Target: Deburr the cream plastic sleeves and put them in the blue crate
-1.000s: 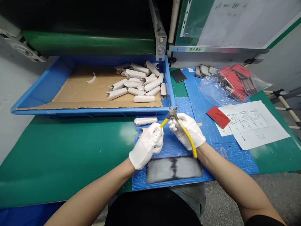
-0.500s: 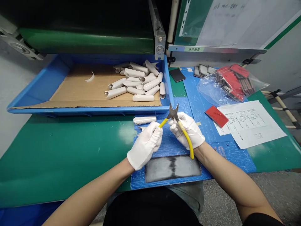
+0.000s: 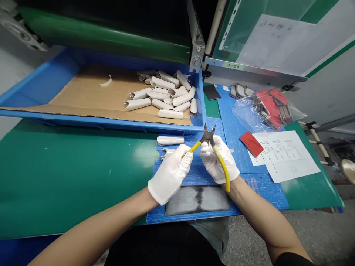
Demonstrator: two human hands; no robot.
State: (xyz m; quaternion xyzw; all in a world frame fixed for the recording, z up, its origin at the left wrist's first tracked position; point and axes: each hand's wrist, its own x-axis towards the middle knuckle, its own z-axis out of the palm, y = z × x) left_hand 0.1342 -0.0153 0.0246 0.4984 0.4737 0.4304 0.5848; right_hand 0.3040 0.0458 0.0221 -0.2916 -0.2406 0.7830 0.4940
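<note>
A pair of cutting pliers (image 3: 225,170) with yellow handles stands jaws upward, its handles spread and its jaws apart. White-gloved, my left hand (image 3: 169,175) is closed round the left handle. My right hand (image 3: 212,164), also gloved, has its fingers curled at the pliers' pivot, while the other handle lies across it. To the left of the pliers a white half-tube piece (image 3: 170,140) rests on the blue mat (image 3: 194,173). Another white piece (image 3: 167,152) with a notched end is partly hidden behind my left hand. A dark, worn rectangular pad (image 3: 198,201) lies below my hands.
A blue bin (image 3: 124,123) lined with cardboard holds several white tube pieces (image 3: 180,99) and one thin curved scrap (image 3: 106,81). At right are a bag of red pads (image 3: 269,107), a single red pad (image 3: 251,144) and printed sheets (image 3: 292,153). Green roller (image 3: 111,37) overhangs the bin.
The camera view has tilted and shifted slightly. Both hands stay on the pliers, whose jaws remain apart. More of the notched white piece shows beside my left hand.
</note>
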